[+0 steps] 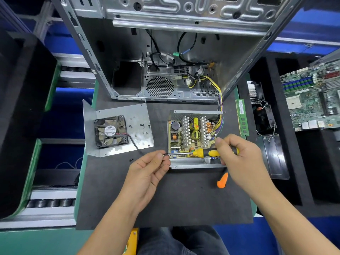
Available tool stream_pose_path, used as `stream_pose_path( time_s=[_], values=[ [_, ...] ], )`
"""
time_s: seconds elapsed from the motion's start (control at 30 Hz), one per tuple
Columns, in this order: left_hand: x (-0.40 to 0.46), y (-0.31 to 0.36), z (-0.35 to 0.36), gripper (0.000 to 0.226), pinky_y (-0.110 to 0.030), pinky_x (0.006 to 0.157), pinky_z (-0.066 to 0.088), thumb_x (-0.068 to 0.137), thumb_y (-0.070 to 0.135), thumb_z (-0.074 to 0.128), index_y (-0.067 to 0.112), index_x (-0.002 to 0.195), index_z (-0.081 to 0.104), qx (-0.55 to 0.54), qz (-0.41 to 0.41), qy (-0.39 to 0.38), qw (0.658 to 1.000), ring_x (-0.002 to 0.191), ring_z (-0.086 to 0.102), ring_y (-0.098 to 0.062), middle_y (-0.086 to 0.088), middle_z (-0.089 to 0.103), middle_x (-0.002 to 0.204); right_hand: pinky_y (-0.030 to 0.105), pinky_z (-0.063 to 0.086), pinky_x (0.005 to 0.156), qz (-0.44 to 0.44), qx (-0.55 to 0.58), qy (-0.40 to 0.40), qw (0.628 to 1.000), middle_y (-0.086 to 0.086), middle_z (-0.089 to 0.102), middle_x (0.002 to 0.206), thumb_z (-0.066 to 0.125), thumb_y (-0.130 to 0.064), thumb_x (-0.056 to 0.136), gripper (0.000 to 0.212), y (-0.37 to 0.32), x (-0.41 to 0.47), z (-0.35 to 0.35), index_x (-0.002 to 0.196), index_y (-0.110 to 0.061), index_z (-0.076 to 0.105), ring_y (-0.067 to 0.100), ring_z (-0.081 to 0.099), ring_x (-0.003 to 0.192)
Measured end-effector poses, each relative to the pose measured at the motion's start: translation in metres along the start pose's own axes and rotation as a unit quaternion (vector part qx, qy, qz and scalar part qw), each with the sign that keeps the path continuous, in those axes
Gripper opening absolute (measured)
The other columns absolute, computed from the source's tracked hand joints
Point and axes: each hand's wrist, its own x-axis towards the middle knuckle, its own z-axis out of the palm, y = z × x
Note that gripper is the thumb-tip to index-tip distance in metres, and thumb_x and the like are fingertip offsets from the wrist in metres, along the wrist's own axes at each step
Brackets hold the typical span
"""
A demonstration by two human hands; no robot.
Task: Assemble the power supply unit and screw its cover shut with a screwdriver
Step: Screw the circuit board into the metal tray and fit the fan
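— Where do we have the supply?

— The open supply [195,138] sits on the dark mat [184,196], wired to the case [165,61] behind. Its cover [119,129], fan [111,131] up, lies apart to the left with loose screws [141,126] on it.

— And our hands?

— Our right hand [239,159] curls round the screwdriver [206,153] handle, shaft level across the supply's near edge. Our left hand [149,172] pinches the tip between thumb and fingers; whether a screw sits there we cannot tell.

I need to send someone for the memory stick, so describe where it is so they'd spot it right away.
Start at the open power supply unit on the dark mat. Just right of its coloured wires lies the memory stick: a narrow green strip with black chips, the only loose flat board there.
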Motion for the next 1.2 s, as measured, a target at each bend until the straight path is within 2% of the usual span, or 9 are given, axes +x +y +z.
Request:
stream_pose_path(
  time_s=[0.13,0.23,0.33,0.53,0.7,0.93,1.1,1.17,1.2],
  values=[
    [0.0,-0.001,0.001,0.014,-0.017,0.063,0.057,0.076,0.009,0.067,0.008,0.076,0.082,-0.018,-0.009,0.007,1.0,0.069,0.072,-0.01,-0.008,0.074,0.077,0.026,0.031,0.044,0.003,-0.005,0.002,1.0,0.018,0.046,0.059,0.059,-0.032,0.095,0.036,0.001,0.0,0.002,0.063,-0.017,0.052,0.029,0.038,0.055],
    [0.001,-0.001,0.0,0.014,-0.017,0.063,0.057,0.075,0.009,0.068,0.008,0.077,0.082,-0.023,-0.01,0.012,1.0,0.069,0.072,-0.011,-0.009,0.074,0.077,0.019,0.031,0.038,0.002,-0.005,0.003,1.0,0.017,0.045,0.059,0.058,-0.036,0.094,0.036,-0.001,-0.001,0.002,0.062,-0.02,0.053,0.024,0.035,0.054],
    [0.002,-0.001,-0.002,0.013,-0.018,0.064,0.058,0.075,0.009,0.069,0.008,0.077,0.082,-0.012,-0.004,0.014,1.0,0.07,0.072,-0.011,-0.009,0.075,0.078,0.022,0.025,0.037,-0.01,-0.013,0.003,1.0,0.016,0.043,0.058,0.059,-0.034,0.095,0.036,-0.003,-0.004,0.002,0.062,-0.021,0.053,0.027,0.032,0.054],
    [0.003,-0.003,-0.005,0.013,-0.019,0.066,0.058,0.075,0.011,0.07,0.011,0.078,0.082,0.047,0.025,0.006,0.999,0.069,0.072,-0.013,-0.009,0.074,0.077,0.017,0.022,0.044,-0.08,-0.058,0.015,0.995,-0.011,0.037,0.044,0.065,-0.02,0.094,0.038,-0.018,-0.007,0.002,0.059,-0.022,0.05,0.01,0.026,0.046],
    [0.006,-0.003,-0.008,0.012,-0.02,0.066,0.058,0.074,0.01,0.071,0.01,0.08,0.082,0.07,0.043,0.004,0.997,0.068,0.072,-0.015,-0.013,0.074,0.077,0.033,0.032,0.047,-0.089,-0.086,0.018,0.992,-0.001,0.041,0.045,0.068,-0.029,0.09,0.035,-0.029,-0.007,0.003,0.06,-0.019,0.053,0.021,0.03,0.043],
    [0.008,0.002,-0.011,0.013,-0.02,0.066,0.058,0.072,0.007,0.073,0.008,0.082,0.081,0.076,0.063,-0.01,0.995,0.068,0.072,-0.016,-0.013,0.073,0.075,0.029,0.032,0.051,-0.051,-0.117,0.018,0.992,0.009,0.038,0.048,0.067,-0.046,0.087,0.048,-0.035,-0.002,0.002,0.052,-0.019,0.047,0.021,0.028,0.048],
    [0.007,0.001,-0.012,0.014,-0.021,0.065,0.058,0.068,0.006,0.074,0.009,0.079,0.081,0.08,0.062,-0.009,0.995,0.067,0.072,-0.018,-0.014,0.074,0.075,0.025,0.042,0.054,0.032,-0.108,-0.039,0.993,0.004,0.06,0.056,0.058,-0.066,0.082,0.045,-0.029,-0.003,0.002,0.063,-0.024,0.057,0.02,0.051,0.058],
    [0.007,0.002,-0.013,0.015,-0.022,0.065,0.059,0.068,0.005,0.074,0.01,0.08,0.082,0.083,0.062,-0.011,0.995,0.068,0.073,-0.019,-0.015,0.074,0.077,0.022,0.046,0.063,0.061,-0.06,-0.083,0.993,-0.01,0.067,0.069,0.063,-0.058,0.081,0.027,-0.025,-0.002,0.002,0.075,-0.031,0.059,0.019,0.061,0.067],
    [0.007,0.003,-0.014,0.016,-0.022,0.066,0.059,0.069,0.005,0.074,0.011,0.081,0.082,0.085,0.064,-0.013,0.994,0.069,0.073,-0.019,-0.016,0.075,0.079,0.027,0.05,0.069,0.075,-0.02,-0.095,0.992,-0.013,0.068,0.076,0.066,-0.049,0.082,0.018,-0.023,-0.001,0.002,0.078,-0.033,0.058,0.02,0.064,0.072]
  ],
)
